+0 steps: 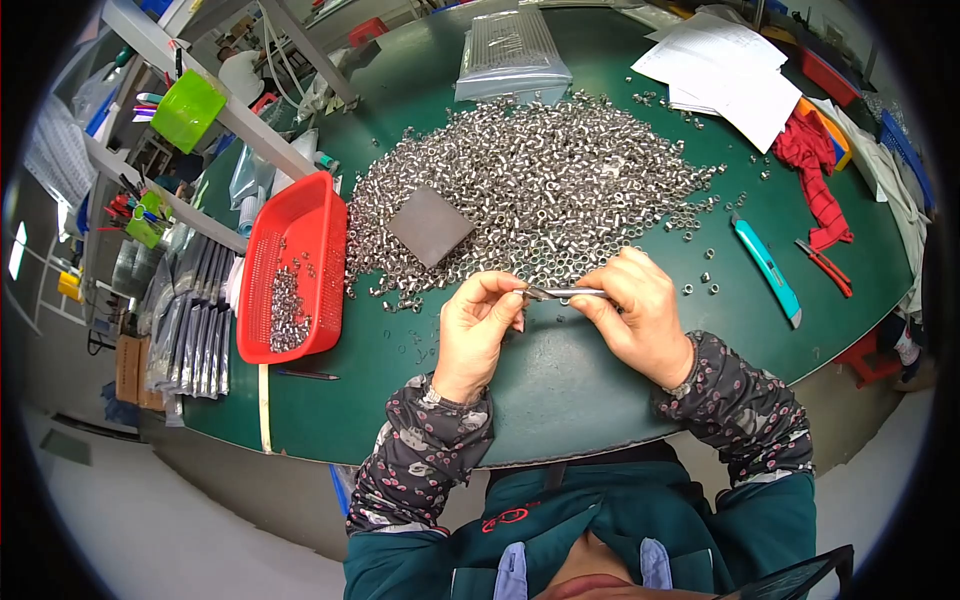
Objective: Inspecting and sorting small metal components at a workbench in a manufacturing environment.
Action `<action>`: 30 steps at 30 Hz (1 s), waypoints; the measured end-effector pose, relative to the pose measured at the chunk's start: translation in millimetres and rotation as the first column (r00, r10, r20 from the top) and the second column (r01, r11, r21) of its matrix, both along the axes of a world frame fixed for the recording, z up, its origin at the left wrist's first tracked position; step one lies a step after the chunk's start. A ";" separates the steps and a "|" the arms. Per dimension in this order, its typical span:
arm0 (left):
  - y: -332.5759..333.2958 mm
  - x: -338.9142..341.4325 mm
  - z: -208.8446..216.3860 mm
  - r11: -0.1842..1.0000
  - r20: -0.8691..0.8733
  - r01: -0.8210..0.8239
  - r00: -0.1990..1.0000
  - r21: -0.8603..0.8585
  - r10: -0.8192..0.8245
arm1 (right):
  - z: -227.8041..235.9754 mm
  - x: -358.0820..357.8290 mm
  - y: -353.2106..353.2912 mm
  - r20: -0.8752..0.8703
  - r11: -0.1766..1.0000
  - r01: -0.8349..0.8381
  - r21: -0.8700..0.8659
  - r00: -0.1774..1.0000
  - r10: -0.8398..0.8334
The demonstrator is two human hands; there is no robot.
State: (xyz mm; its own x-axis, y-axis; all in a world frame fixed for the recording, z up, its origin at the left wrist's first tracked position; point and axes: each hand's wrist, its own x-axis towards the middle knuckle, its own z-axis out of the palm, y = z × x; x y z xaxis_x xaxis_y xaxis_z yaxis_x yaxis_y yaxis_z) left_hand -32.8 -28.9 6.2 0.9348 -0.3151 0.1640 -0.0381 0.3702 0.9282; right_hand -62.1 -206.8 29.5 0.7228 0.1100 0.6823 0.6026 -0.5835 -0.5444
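Observation:
My right hand (638,318) grips a slim, pen-like metal tool (585,293), its pointed end turned toward my left hand. Pinched between the thumb and fingers of my left hand (472,335) is a small metal ring, mostly covered by the fingertips. The tool's tip meets the left fingertips there; exact contact is too small to make out. Just beyond both hands spreads a large heap of small shiny metal rings (560,190). A dark square block (430,227) rests on the heap's near left part.
Left of the heap, a red plastic basket (322,270) holds several rings. On the right of the green table (560,400) lie a teal utility knife (768,268), red-handled nippers (828,270) and a red cloth (815,180). Farther back are papers (715,65) and a plastic-wrapped bundle (512,50).

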 end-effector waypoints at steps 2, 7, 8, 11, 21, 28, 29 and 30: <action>0.2 0.2 -0.8 1.000 0.007 -0.005 1.000 -0.002 0.005 | -0.6 -0.2 0.9 -0.034 0.999 -0.008 0.032 0.999 0.009; 0.4 1.0 -1.4 1.000 0.022 -0.015 1.000 0.014 0.015 | -3.6 1.0 1.1 -0.117 0.998 -0.008 0.057 0.993 0.015; 0.7 1.1 -1.6 1.000 0.025 -0.017 1.000 0.014 0.016 | -3.8 1.3 1.3 -0.166 0.998 -0.006 0.068 0.986 0.017; 1.6 -0.2 0.5 1.000 0.040 -0.024 0.999 0.016 0.023 | -0.9 0.7 1.8 -0.255 0.994 -0.026 0.108 0.966 0.053; -2.3 0.8 0.4 0.992 0.154 -0.102 0.984 0.081 0.088 | -8.7 3.1 -2.0 -0.607 0.898 -0.059 0.435 0.718 0.341; -0.5 2.1 -0.1 1.000 0.038 -0.014 0.999 -0.012 0.015 | -6.7 2.0 -1.4 -0.632 0.700 0.077 0.711 0.507 0.586; 0.0 4.3 -3.1 0.996 -0.037 0.016 0.999 -0.087 -0.019 | -7.0 2.2 -1.5 -0.569 0.621 0.097 0.778 0.526 0.632; -0.1 5.8 -4.4 0.986 -0.110 0.041 0.992 -0.162 -0.059 | -7.1 2.7 -0.9 -0.567 0.619 0.095 0.780 0.526 0.634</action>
